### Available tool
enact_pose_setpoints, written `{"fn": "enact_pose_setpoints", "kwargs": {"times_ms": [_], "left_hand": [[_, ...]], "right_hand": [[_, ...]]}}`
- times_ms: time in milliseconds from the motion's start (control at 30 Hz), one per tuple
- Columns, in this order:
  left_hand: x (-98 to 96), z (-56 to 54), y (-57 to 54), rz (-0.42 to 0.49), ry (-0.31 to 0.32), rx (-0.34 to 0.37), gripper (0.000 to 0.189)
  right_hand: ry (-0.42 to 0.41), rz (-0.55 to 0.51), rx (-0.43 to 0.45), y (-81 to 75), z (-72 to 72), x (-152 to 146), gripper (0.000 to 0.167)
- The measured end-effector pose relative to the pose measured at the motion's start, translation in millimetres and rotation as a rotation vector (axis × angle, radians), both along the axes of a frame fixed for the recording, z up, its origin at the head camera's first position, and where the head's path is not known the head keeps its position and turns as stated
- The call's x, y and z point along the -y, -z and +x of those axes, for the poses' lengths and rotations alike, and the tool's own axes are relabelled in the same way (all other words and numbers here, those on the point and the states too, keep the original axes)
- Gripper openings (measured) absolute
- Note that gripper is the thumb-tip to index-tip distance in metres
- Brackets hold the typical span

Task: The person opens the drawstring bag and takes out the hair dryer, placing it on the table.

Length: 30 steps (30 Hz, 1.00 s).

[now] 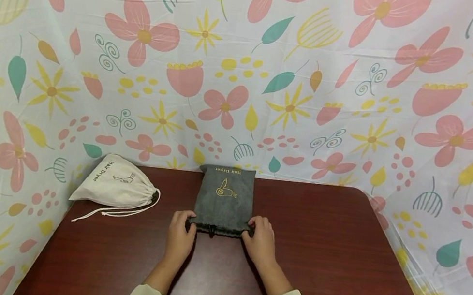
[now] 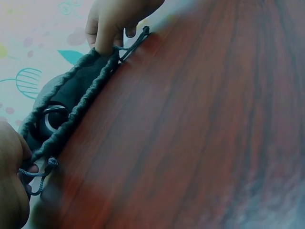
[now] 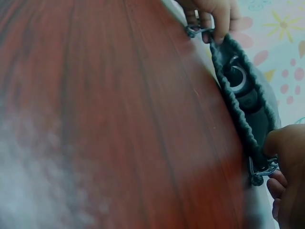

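Observation:
A grey drawstring bag (image 1: 224,207) printed "Hair Dryer" lies flat at the back of the table, its gathered mouth toward me. My left hand (image 1: 180,236) pinches the left corner of that mouth, and my right hand (image 1: 262,240) pinches the right corner. Between them the mouth is spread, as both wrist views show. Inside sits a dark object with a silver ring (image 2: 49,123) and a black loop at its end; the rest of it is hidden by the cloth. Knotted cords (image 3: 257,179) dangle from both corners.
On the left of the brown table (image 1: 329,255) lies a white drawstring bag (image 1: 116,182), also printed "Hair Dryer", closed and bulging, its cords trailing toward me. A flower-patterned curtain (image 1: 228,68) stands behind the table and at its sides.

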<state>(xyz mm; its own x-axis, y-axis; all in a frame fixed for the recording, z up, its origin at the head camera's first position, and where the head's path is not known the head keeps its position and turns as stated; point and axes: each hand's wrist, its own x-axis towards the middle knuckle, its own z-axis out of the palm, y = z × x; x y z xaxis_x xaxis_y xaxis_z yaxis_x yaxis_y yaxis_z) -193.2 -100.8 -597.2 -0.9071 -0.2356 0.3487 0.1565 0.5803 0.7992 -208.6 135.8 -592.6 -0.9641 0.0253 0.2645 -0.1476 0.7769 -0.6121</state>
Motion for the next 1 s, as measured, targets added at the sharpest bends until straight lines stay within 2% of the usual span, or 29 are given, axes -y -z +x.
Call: {"fn": "enact_pose_setpoints", "kwargs": {"times_ms": [433, 767, 1000], "left_hand": [[5.2, -2.9, 0.7, -0.004, -0.013, -0.065, 0.03], [7.3, -3.7, 2.4, -0.003, 0.013, -0.029, 0.027], [8.1, 0.4, 0.6, 0.024, 0.015, 0.036, 0.025]], "right_hand": [[0.002, -0.013, -0.042, 0.8, -0.4, -7.8, 0.026], [-0.018, -0.018, 0.012, -4.1, -0.6, -8.5, 0.019], [-0.018, -0.028, 0.064, -1.5, 2.8, -8.2, 0.019]]}}
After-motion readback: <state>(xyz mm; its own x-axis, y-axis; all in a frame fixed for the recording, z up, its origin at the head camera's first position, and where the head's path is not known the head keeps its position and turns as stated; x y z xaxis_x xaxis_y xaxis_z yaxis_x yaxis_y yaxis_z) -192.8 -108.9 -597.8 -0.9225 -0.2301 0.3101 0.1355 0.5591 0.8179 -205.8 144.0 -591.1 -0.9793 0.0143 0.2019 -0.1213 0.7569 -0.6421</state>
